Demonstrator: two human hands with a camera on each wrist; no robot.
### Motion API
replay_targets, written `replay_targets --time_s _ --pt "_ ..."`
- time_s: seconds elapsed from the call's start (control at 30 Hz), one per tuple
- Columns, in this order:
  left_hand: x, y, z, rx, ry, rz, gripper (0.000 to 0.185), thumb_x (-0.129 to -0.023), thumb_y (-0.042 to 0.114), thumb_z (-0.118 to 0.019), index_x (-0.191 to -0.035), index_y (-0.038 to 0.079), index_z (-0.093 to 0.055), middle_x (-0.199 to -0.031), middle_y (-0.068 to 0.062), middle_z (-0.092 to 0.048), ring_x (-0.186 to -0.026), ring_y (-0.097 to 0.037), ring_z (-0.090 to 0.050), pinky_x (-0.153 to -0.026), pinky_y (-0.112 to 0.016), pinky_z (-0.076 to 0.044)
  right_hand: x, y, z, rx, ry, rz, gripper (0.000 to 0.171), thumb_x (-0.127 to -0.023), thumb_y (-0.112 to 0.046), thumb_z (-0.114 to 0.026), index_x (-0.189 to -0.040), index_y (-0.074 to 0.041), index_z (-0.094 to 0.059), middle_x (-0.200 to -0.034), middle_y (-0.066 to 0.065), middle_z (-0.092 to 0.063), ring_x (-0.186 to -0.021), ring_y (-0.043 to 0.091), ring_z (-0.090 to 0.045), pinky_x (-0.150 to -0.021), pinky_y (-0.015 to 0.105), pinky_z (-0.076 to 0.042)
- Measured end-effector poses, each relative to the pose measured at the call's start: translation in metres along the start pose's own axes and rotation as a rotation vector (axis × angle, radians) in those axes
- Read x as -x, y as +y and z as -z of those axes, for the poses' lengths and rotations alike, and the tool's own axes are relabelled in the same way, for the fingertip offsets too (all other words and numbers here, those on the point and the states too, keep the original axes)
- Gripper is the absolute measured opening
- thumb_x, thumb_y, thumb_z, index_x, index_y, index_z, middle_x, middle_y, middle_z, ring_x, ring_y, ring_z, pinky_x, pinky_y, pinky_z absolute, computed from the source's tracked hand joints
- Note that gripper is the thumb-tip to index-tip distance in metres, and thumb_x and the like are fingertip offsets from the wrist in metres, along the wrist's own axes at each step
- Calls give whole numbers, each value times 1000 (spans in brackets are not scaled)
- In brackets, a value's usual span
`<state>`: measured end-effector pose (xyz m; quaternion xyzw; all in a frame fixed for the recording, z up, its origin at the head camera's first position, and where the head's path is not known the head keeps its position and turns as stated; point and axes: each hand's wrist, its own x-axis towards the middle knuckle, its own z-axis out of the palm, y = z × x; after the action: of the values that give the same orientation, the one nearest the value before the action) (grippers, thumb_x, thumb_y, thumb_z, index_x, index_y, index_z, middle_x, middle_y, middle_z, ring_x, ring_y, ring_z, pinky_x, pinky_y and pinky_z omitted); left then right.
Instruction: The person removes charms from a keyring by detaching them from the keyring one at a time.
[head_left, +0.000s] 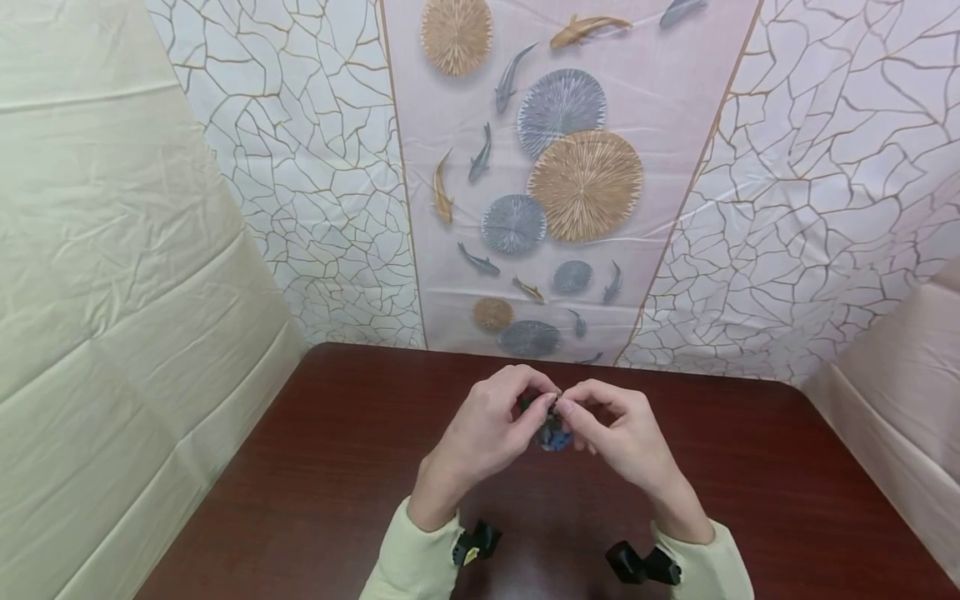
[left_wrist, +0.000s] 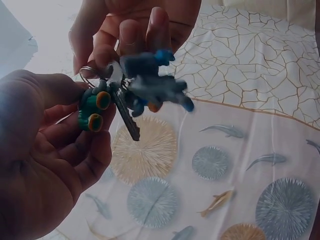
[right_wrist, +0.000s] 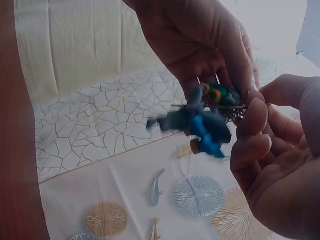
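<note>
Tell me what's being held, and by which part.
A keychain with a key and colourful figures, pinched at the end with its metal ring.

Table (head_left: 300, 500) was dark reddish-brown with rounded far corners. Behind it hung a pale pink panel (head_left: 660, 125), printed with fish (head_left: 577, 33) and gold and grey discs (head_left: 585, 187), bordered by white crackle-patterned cloth (head_left: 307, 142). Creased cream fabric (head_left: 112, 292) sloped at left, beige drape (head_left: 892, 392) at right.
</note>
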<state>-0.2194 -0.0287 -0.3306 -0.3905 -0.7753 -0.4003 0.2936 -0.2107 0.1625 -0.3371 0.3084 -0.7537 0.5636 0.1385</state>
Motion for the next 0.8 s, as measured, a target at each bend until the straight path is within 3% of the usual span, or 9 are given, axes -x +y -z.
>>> replay_targets --time_s 0.2,0.4,0.8 --pt "0 0 2 0 -1 -13 6 -92 7 -65 -98 9 -65 -92 0 -68 -80 -8 -56 -70 -14 -45 1 -1 -2 0 22 -30 12 -90 3 -64 -90 -9 -67 -64 -7 -58 -46 23 -51 -41 27 -43" --pt "0 -1 4 -9 -6 -37 8 -92 6 -65 -99 10 -65 -95 1 -67 -83 -8 -56 -70 -19 -50 1 0 -4 15 44 -14 9 -89 2 -66 -90 -6 -68 -67 -10 -59 -48 15 -52 -44 26 -45" --pt "0 -2 6 20 17 -40 9 -91 6 -66 -100 10 -64 -96 0 -67 -80 -8 -56 -70 -16 -49 -2 4 -8 -48 54 223 22 -83 15 -65 -90 -5 -69 -73 -1 -59 -58 7 -53 -47 23 -42"
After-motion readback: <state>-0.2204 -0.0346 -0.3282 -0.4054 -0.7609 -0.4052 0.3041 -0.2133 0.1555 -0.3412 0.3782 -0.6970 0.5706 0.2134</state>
